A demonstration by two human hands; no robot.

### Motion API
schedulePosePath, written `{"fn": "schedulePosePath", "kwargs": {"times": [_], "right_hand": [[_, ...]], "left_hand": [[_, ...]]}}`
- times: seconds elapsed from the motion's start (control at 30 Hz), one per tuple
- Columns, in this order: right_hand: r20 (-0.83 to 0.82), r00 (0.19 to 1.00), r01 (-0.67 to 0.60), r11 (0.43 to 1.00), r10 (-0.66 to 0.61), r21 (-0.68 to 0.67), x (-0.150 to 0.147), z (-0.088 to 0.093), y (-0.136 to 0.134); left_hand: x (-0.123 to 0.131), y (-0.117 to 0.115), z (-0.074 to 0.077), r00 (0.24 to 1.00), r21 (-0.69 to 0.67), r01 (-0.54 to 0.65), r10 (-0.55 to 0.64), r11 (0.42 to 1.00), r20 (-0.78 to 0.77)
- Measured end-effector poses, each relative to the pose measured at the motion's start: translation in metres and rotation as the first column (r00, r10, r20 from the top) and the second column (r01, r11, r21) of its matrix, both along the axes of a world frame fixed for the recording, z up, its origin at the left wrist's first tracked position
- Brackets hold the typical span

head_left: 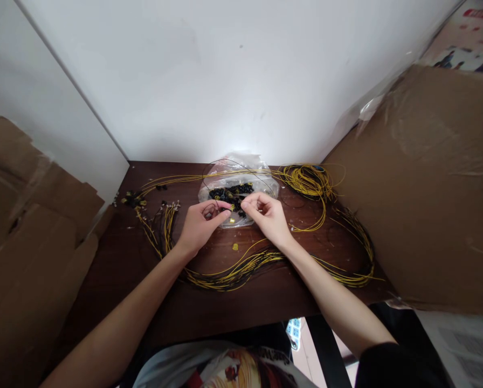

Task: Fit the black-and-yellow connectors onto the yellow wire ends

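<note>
My left hand [203, 225] is closed in a pinch, with a loop of thin black wire [209, 208] showing at its fingers. To its right, my right hand [268, 216] pinches thumb and forefinger together; whatever is between those fingertips is too small to name. Both hands are over a clear plastic bag [269, 180] that holds many small black parts [241, 188] and a few yellow ones. A small yellow piece [235, 247] lies on the table just below the bag. A thin dark strand arcs above both hands.
On the brown table [152, 318], a bundle of yellow and black wires [225, 281] curves along the front. A coil of yellow wire [306, 182] lies at the back right. Wire ends with connectors [134, 200] gather at the left. Cardboard panels [435, 188] stand at both sides.
</note>
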State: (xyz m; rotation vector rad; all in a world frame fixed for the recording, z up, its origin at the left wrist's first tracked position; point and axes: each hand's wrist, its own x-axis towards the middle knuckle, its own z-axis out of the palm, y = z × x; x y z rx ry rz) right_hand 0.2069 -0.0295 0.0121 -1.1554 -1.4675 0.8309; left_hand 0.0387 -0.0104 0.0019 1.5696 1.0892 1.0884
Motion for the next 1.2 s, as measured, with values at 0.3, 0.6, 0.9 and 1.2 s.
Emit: {"fn": "schedulePosePath", "kwargs": {"times": [0.3, 0.6, 0.9, 1.2], "right_hand": [[0.047, 0.993, -0.104, 0.994, 0.106, -0.044, -0.009, -0.010, -0.001], [-0.034, 0.992, -0.124, 0.989, 0.122, -0.081, -0.009, -0.011, 0.000], [0.025, 0.998, -0.049, 0.998, 0.050, -0.044, -0.004, -0.005, 0.000], [0.059, 0.996, -0.069, 0.994, 0.074, -0.082, -0.004, -0.008, -0.001]], "left_hand": [[0.001, -0.002, 0.001, 0.998, 0.000, 0.063, -0.063, 0.998, 0.017], [0.003, -0.004, 0.006, 0.992, -0.013, 0.062, -0.060, 0.998, 0.109], [0.002, 0.000, -0.002, 0.999, 0.092, 0.017, -0.021, 0.996, 0.043], [0.000, -0.002, 0.000, 0.989, 0.186, -0.002, 0.029, 0.983, -0.144]]}}
